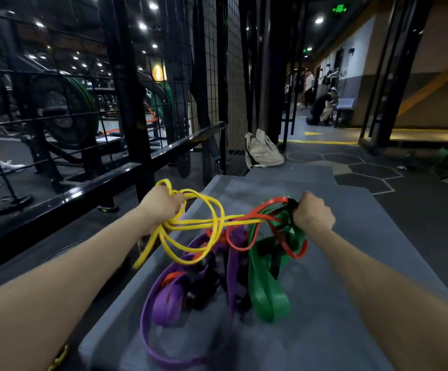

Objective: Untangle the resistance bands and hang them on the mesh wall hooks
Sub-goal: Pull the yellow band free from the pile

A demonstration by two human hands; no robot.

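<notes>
Head view: grey platform (324, 330), gym floor (418, 210)

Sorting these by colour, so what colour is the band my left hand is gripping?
Yellow band, gripped by the left hand; head view.

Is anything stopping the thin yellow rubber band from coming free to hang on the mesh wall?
Yes. The thin yellow rubber band, gripped by the left hand, threads through the red band bunched with the green band in the right hand.
</notes>
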